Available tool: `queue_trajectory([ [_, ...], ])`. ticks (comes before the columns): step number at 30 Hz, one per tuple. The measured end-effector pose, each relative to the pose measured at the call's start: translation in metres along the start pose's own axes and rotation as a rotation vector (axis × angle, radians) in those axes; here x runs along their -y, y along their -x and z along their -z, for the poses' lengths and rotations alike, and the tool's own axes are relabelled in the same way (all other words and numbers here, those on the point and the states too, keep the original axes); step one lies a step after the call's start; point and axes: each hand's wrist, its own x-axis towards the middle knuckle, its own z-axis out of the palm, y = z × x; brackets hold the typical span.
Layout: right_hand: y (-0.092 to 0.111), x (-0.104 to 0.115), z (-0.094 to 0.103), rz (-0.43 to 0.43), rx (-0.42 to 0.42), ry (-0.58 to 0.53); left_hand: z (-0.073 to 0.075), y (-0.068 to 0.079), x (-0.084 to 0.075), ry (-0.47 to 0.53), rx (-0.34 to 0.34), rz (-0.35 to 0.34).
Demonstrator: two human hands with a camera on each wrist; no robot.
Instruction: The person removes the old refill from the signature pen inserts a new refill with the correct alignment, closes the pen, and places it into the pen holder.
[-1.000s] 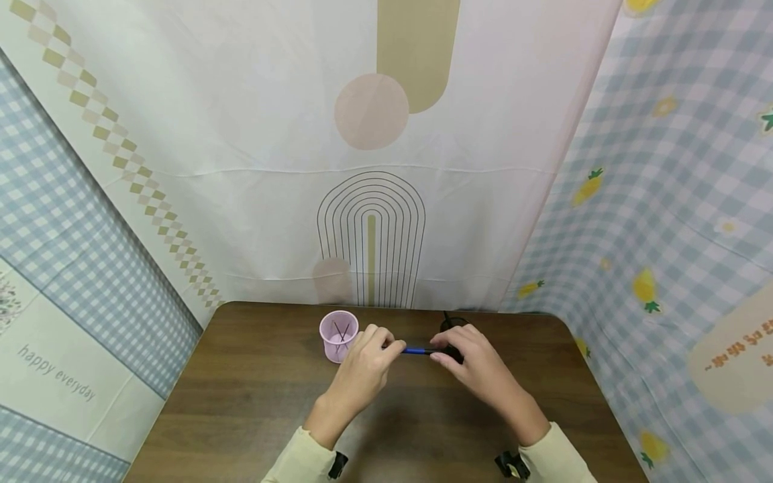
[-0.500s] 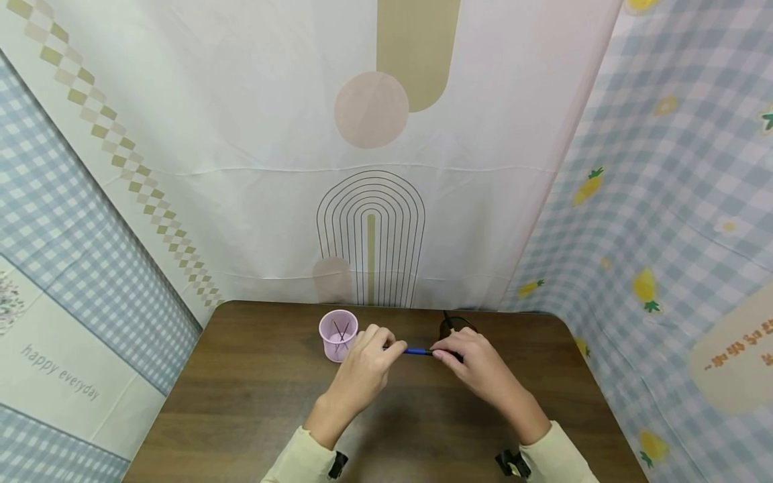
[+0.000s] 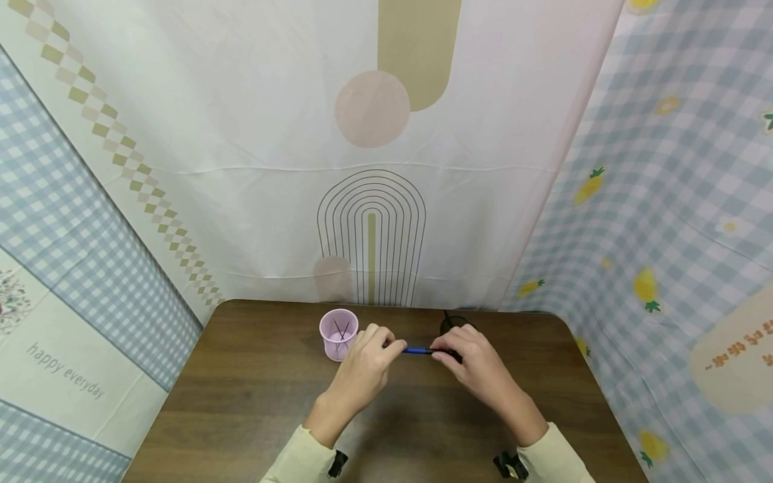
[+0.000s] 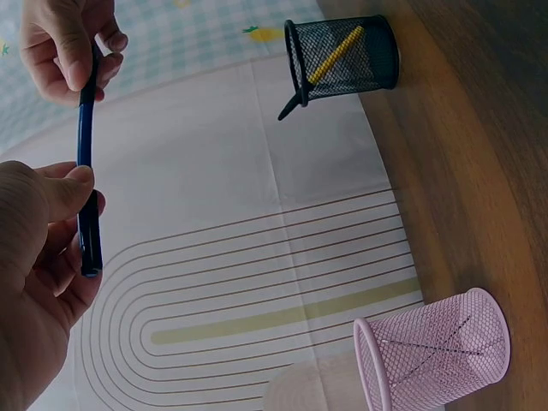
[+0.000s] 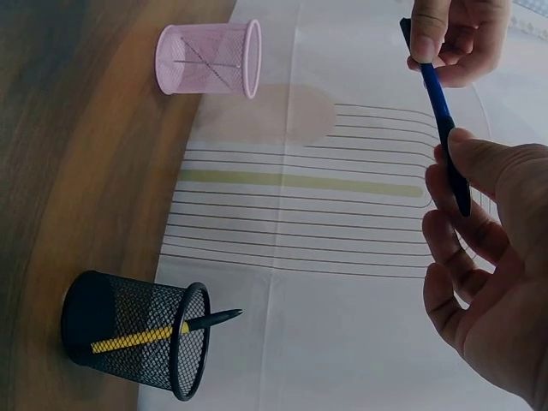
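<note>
Blue and black pen: The pen (image 3: 415, 351) is held up flat in the air over the tabletop (image 3: 241, 402), not far in from its back edge. Both hands have it. No gap shows in it.
Left hand: The left hand (image 3: 365, 359) pinches one black end with thumb and fingers. A bit of that end pokes out past the thumb.
Right hand: The right hand (image 3: 477, 355) pinches the other black end the same way.
Pink cup: The pink cup (image 3: 334, 352) stands by the back edge, nearer the back left corner than the black cup. Two thin dark sticks (image 4: 435, 346) make a cross in it.
Black cup: The black mesh cup (image 5: 128, 308) stands by the back edge too, nearer the back right corner. A yellow pen (image 5: 141, 338) with a black end leans out of it.
What changed: Almost nothing. The right fingers look a tiny bit shifted on the pen, and both cups are where they were. So I think the pen work is at the same step.
</note>
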Motion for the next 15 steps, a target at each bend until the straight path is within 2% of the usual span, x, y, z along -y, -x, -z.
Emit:
queue_trajectory([
  [15,0.0034,0.0020,-0.0051,-0.011,-0.020,0.009,-0.0009,0.0004,-0.0002,0.004,0.003,0.006],
])
